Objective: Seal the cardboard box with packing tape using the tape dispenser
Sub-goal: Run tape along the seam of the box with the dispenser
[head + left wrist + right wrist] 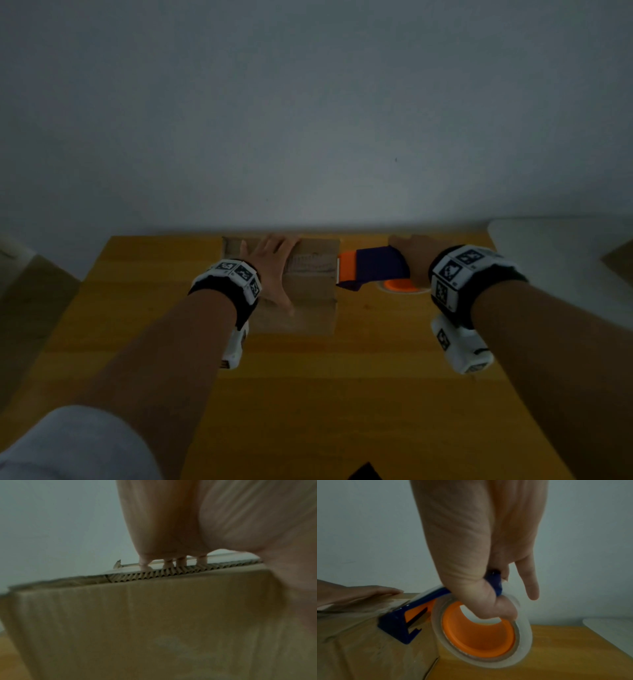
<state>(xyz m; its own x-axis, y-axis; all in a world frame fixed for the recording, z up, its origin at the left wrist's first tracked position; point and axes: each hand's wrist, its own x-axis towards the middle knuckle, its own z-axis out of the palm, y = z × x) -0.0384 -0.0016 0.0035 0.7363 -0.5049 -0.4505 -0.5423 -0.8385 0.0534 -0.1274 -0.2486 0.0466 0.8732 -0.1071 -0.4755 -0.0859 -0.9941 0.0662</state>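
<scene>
One cardboard box [308, 294] sits at the far edge of the yellow wooden counter [308, 394], close to the grey wall [308, 102]. Its top flaps are folded down, so whatever it holds cannot be seen. The left hand [274, 270] lies flat on the box top, fingers straight and spread, grasping nothing; from the left wrist view the fingertips [181, 562] press down on the lid behind the rough corrugated edge.

There is one tape dispenser [370, 267], blue with an orange front, meeting the box's right edge. The right hand [411, 253] grips it, thumb hooked through the orange core of the single roll of clear tape [524, 642], with one finger pointing loosely downward. In the right wrist view the dispenser's blue nose rests against the box's upper right side, and a strip of clear tape runs from it onto the top. The roll hangs just over the counter.
</scene>
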